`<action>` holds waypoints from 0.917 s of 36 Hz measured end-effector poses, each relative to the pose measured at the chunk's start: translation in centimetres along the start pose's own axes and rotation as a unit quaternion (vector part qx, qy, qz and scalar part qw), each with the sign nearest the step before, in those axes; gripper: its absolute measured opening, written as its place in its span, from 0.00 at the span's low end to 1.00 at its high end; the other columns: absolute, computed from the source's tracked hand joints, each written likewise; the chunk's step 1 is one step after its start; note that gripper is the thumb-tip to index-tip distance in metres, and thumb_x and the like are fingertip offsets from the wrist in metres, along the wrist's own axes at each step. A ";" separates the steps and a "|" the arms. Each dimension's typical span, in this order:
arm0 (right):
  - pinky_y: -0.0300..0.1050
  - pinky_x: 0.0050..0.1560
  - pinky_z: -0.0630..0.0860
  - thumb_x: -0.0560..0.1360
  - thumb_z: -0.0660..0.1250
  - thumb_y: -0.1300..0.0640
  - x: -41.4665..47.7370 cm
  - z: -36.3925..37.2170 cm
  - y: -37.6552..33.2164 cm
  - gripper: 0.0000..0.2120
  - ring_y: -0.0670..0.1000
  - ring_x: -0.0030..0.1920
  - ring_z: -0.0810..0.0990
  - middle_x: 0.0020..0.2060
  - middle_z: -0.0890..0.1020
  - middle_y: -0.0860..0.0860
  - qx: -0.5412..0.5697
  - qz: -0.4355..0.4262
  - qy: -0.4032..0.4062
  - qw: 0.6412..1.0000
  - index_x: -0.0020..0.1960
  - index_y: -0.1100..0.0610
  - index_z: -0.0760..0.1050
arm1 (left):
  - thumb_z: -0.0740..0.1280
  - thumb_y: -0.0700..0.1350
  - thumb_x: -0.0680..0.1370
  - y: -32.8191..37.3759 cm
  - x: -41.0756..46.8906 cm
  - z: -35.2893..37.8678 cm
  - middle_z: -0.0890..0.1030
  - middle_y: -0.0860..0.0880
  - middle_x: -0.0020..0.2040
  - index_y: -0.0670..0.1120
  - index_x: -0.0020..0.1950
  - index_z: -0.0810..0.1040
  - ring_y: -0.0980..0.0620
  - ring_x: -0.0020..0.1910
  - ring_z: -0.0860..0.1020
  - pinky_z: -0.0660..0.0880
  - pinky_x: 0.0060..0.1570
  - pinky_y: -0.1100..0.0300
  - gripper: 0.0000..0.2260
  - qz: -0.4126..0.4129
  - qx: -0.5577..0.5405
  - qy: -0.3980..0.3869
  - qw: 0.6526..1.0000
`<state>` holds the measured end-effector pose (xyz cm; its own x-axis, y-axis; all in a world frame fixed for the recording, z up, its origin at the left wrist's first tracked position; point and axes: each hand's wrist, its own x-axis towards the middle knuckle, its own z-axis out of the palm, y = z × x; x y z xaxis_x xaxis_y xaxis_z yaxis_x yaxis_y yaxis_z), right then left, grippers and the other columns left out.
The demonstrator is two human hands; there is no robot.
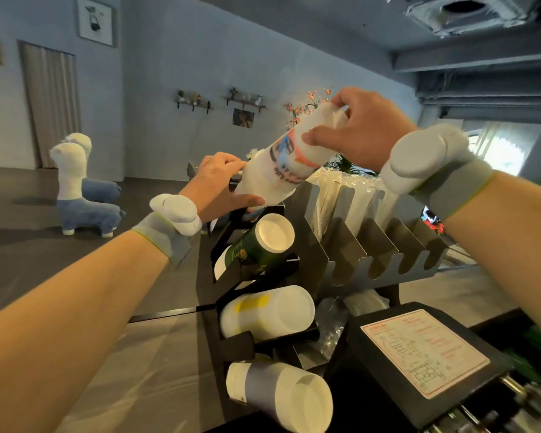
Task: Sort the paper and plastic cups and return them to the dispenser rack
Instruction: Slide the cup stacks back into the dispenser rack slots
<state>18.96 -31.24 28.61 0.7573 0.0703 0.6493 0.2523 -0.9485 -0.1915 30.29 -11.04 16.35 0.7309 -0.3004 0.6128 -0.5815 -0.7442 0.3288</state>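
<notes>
I hold a stack of white cups (281,164) tilted between both hands, above the top of the black rack (231,276). My right hand (353,132) is clamped on the upper end, thumb across the side and fingers curled over the top. My left hand (222,185) grips the lower end, thumb underneath and fingers wrapped over it; whether that end already touches the rack I cannot tell, as my hand hides it. Below my left hand the rack holds a green cup stack (256,245), then a frosted stack (269,310), then a grey-banded stack (281,392). Under my right wrist stands a metal divider tray (378,245).
</notes>
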 end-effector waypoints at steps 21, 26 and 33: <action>0.44 0.69 0.61 0.81 0.59 0.46 1.9 9.1 -1.2 0.28 0.54 0.74 0.65 0.75 0.67 0.51 -0.064 -0.074 -0.146 0.984 0.79 0.51 0.59 | 0.71 0.47 0.77 1.2 -0.9 1.5 0.72 0.42 0.71 0.44 0.75 0.64 0.44 0.69 0.71 0.66 0.65 0.58 0.29 -0.058 -0.119 0.009 0.991; 0.46 0.70 0.62 0.82 0.59 0.47 2.1 10.7 -1.5 0.28 0.56 0.75 0.64 0.76 0.65 0.52 -0.035 -0.042 -0.145 0.988 0.79 0.51 0.56 | 0.65 0.49 0.81 1.5 -1.0 1.5 0.75 0.45 0.68 0.47 0.76 0.63 0.45 0.65 0.74 0.69 0.62 0.57 0.25 -0.081 -0.108 -0.024 0.990; 0.49 0.69 0.63 0.81 0.62 0.49 1.1 9.7 -2.1 0.33 0.59 0.74 0.65 0.76 0.64 0.55 -0.020 -0.016 -0.155 0.988 0.80 0.54 0.51 | 0.63 0.52 0.81 1.6 -3.4 -0.8 0.71 0.44 0.72 0.45 0.75 0.63 0.44 0.69 0.71 0.69 0.64 0.54 0.24 -0.086 -0.076 -0.037 0.993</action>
<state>25.13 -26.20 22.57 0.8990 0.1850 0.3969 0.2594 -0.9552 -0.1425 26.55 -10.77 15.35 0.8447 -0.2244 0.4859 -0.4894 -0.6912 0.5316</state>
